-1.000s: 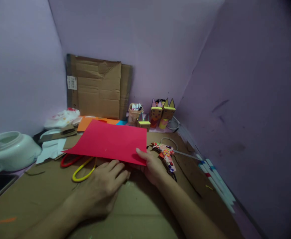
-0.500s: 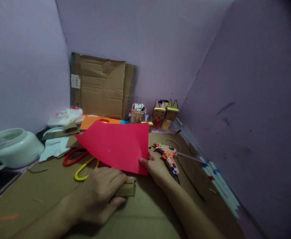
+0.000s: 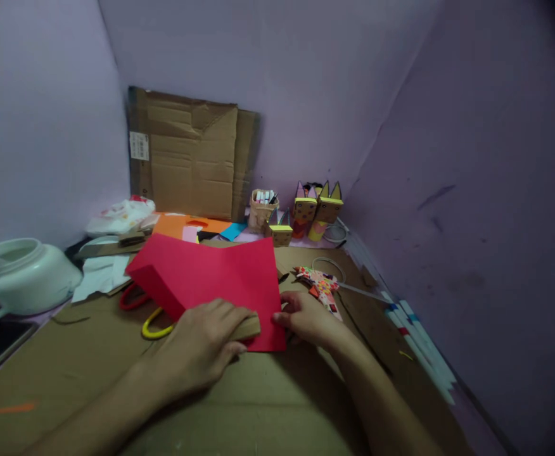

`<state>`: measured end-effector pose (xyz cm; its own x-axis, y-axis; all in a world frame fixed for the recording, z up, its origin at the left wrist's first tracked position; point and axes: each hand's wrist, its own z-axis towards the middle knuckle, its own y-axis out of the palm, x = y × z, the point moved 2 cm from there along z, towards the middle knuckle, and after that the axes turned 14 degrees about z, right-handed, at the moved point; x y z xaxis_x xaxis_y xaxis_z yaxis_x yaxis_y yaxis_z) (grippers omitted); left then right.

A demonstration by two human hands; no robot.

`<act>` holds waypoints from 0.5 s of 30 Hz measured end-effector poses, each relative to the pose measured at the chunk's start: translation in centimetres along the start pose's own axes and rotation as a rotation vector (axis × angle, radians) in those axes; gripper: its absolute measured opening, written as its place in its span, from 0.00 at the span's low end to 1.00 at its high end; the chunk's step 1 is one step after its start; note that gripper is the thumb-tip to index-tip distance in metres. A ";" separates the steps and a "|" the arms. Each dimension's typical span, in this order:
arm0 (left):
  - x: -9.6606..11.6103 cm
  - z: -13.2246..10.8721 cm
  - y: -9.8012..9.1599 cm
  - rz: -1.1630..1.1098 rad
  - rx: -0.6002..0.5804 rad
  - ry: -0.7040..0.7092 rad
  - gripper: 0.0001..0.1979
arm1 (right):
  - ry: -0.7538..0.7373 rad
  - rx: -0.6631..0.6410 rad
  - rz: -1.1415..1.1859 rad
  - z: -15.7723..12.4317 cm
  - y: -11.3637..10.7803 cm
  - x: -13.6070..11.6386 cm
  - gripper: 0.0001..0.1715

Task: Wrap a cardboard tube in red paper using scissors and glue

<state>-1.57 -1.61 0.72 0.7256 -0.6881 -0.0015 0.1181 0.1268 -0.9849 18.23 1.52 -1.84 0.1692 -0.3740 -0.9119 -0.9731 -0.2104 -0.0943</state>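
Note:
A red paper sheet (image 3: 211, 275) lies tilted over the brown cardboard work surface (image 3: 268, 405). My left hand (image 3: 201, 345) is closed round a small brown cardboard roll (image 3: 249, 327) and holds it on the sheet's near edge. My right hand (image 3: 306, 316) pinches the sheet's near right corner. Under the sheet's left side lie scissors, with their yellow handle (image 3: 153, 328) and red handle (image 3: 128, 297) showing.
A patterned glue gun (image 3: 322, 288) lies just right of my right hand. Cardboard cat figures (image 3: 318, 209), a small basket (image 3: 261, 209) and a flat cardboard box (image 3: 187, 161) stand at the back wall. A white pot (image 3: 21, 275) sits at left. White sticks (image 3: 420, 348) lie at right.
My left hand took a small cardboard roll from under the red sheet and brought it onto the sheet's near edge. My right hand lifted the sheet's corner, then lowered it toward me.

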 end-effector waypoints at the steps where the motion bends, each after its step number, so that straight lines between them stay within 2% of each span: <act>1: 0.3 0.1 -0.3 0.040 -0.038 0.044 0.15 | -0.005 0.009 -0.023 0.1 -0.1 0.0 0.14; 2: 0.7 0.3 -0.8 0.079 -0.048 0.079 0.15 | -0.013 0.013 -0.038 0.1 -0.2 -0.1 0.15; 4: 1.4 0.7 -2.3 0.115 0.007 0.119 0.16 | -0.031 0.016 -0.062 0.2 -0.4 0.0 0.14; 6: 2.2 1.6 -3.7 0.067 0.070 0.146 0.17 | -0.031 0.015 -0.087 0.2 -0.6 0.1 0.11; 7: 2.6 2.1 -3.9 0.024 0.061 0.154 0.17 | -0.020 0.012 -0.101 0.2 -0.8 0.2 0.09; 9: 3.1 3.0 -3.5 -0.040 -0.049 0.118 0.16 | 0.015 0.015 -0.129 -0.1 -1.3 0.4 0.06; 11: 3.2 3.4 -2.1 -0.058 -0.171 0.061 0.16 | 0.041 0.035 -0.151 -0.6 -1.9 0.8 0.06; 13: 2.6 3.2 -0.9 -0.089 -0.140 0.062 0.24 | 0.023 0.078 -0.161 -1.2 -2.7 1.1 0.07; 15: 1.4 2.7 -0.5 -0.138 -0.042 0.051 0.25 | -0.095 0.187 -0.174 -2.0 -3.4 1.2 0.08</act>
<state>1.20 -0.70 1.70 0.6691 -0.7324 0.1261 0.1850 -0.0002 -0.9827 22.04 -0.03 -1.76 0.3295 -0.2583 -0.9082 -0.9442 -0.0898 -0.3170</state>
